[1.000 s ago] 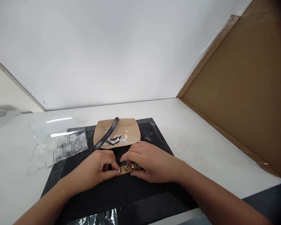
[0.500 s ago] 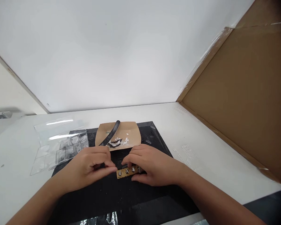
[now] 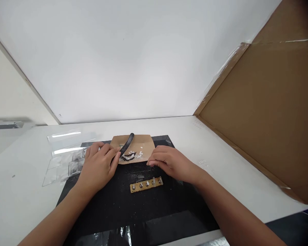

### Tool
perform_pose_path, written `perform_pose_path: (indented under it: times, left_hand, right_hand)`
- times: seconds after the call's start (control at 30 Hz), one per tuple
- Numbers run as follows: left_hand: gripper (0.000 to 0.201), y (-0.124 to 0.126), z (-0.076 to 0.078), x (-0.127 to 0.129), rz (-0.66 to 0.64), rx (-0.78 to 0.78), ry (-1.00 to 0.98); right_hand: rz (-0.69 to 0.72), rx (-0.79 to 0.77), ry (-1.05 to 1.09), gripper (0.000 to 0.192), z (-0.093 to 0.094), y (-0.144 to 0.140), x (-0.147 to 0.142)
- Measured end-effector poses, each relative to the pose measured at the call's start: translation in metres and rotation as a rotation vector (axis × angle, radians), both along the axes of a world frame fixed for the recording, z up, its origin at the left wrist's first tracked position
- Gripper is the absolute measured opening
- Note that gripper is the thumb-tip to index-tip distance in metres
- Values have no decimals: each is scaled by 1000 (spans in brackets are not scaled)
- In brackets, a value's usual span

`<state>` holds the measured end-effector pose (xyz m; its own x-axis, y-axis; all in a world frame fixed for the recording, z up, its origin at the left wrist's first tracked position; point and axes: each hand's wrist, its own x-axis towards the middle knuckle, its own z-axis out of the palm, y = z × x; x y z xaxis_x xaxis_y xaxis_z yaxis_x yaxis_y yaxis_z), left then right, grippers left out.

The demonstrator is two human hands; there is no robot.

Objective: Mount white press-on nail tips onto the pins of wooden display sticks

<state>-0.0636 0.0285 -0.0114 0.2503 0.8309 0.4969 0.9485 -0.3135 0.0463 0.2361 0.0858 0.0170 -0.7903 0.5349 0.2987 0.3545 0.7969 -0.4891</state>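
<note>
My left hand (image 3: 100, 164) is at the left edge of the brown paper tray (image 3: 143, 140), thumb and fingers closed round the lower end of a curved black nail file (image 3: 127, 144). My right hand (image 3: 169, 162) is by the tray's front right corner with its fingertips pinched together; what they hold, if anything, is hidden. On the black mat (image 3: 125, 212) between my forearms lies a gold strip (image 3: 136, 188) with a row of small metal mounts, some bearing white or clear tips. Behind the strip rests a small clear nail tip (image 3: 140, 176).
White bits (image 3: 140, 155) and dark scraps (image 3: 129, 156) lie in the tray. To the left is an open clear compartment box (image 3: 53, 171), partly behind my hand. Small clear pieces (image 3: 204, 164) lie on the white table at right. A cardboard panel (image 3: 261, 119) stands along the right side.
Both hands have left the gold strip. My left hand has moved up to the nail file, and my right hand has moved up and away toward the tray corner, uncovering the whole strip.
</note>
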Motion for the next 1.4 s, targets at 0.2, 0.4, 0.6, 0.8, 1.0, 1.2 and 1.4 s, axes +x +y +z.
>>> perform_pose_path:
  times: [0.2,0.4,0.6,0.8,1.0,1.2,1.4]
  left_hand:
    - [29,-2,-3,4,1,-47,-10]
    - [24,-3,-1,7,5,-47,-18]
    - [22,-2,-2,9,-28,-58,-46]
    - [22,1,-5,7,-104,-70,-80]
    - [22,2,-7,5,-100,-54,-112]
    - [26,3,-8,7,-85,-46,-123]
    - [23,2,-10,8,-79,-68,-106]
  right_hand:
    - [52,-9,-130,27,-4,-2,-5]
    - [90,75,-186,19,-5,-3,-16]
    - [107,156,-252,16,-9,-2,-26]
    - [99,233,-299,17,-15,0,-32]
    - [136,93,-261,13,-17,8,-32]
    - [175,-88,-221,11,-18,17,-32]
    - [192,-116,-225,7,-16,18,-32]
